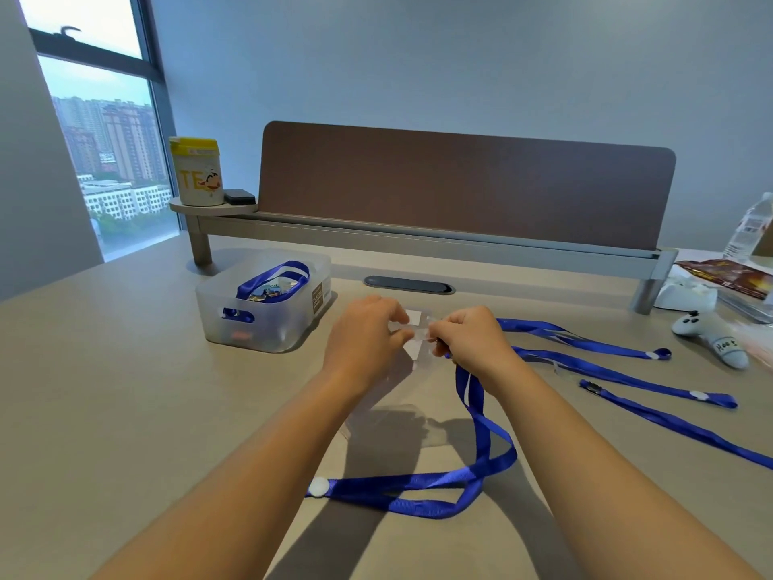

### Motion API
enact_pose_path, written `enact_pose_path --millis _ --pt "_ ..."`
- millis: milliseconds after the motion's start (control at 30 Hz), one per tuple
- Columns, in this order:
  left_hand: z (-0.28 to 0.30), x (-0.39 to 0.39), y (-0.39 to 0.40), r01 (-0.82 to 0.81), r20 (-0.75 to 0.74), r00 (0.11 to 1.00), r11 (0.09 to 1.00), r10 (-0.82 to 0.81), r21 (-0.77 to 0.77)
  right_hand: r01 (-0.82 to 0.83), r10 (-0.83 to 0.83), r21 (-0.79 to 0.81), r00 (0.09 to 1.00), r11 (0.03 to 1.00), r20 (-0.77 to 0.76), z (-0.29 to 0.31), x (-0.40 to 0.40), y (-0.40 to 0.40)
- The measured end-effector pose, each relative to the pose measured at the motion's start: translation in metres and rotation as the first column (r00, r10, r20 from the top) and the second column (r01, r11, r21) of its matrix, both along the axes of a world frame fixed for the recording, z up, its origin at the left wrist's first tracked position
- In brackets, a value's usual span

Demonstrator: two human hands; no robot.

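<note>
Above the beige desk (125,391) my left hand (366,339) pinches a clear plastic badge holder (412,334) with a white card in it. My right hand (470,334) pinches the clip end of a blue lanyard (472,445) right at the holder's top edge. The lanyard's strap hangs from my right hand and loops on the desk near me, ending in a white round tab (318,486). Both hands meet at the holder; the clip itself is hidden by my fingers.
A translucent bin (267,324) with a blue lanyard and cards stands at the left. More blue lanyards (619,366) lie to the right. A white controller (711,334), snack packet (728,276) and water bottle (753,228) sit far right. A yellow-lidded tin (195,171) stands on the shelf.
</note>
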State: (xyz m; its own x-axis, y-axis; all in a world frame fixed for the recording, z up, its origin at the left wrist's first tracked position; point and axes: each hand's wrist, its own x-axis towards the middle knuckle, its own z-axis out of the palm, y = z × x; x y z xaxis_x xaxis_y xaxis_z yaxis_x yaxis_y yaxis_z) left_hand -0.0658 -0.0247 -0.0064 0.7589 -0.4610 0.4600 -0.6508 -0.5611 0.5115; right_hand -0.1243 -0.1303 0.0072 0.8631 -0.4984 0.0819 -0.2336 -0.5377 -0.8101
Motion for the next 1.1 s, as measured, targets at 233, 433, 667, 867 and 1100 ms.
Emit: enact_pose_path --millis 233,433,667,867,1100 --pt "0.005 -0.003 0.002 0.126 -0.182 0.976 0.992 -0.122 0.010 -0.067 0.050 0.234 0.996 0.970 0.078 -0.001 -0.004 0.004" --pt "0.004 -0.003 0.007 0.146 -0.123 0.981 0.989 -0.150 -0.039 -0.123 0.101 0.214 0.989 0.969 0.110 -0.003 -0.005 0.004" --pt "0.007 -0.002 0.011 0.148 0.065 0.987 0.988 -0.145 -0.048 -0.132 0.107 0.182 0.984 0.974 0.141 -0.003 -0.005 0.007" --pt "0.005 0.006 0.015 0.167 0.297 0.940 0.986 -0.168 0.029 -0.136 0.121 0.115 0.984 0.984 0.134 -0.003 -0.002 0.010" --pt "0.009 0.007 0.021 0.097 0.468 0.844 0.932 -0.263 0.350 -0.100 0.101 -0.014 0.982 0.995 0.161 -0.007 0.004 0.012"
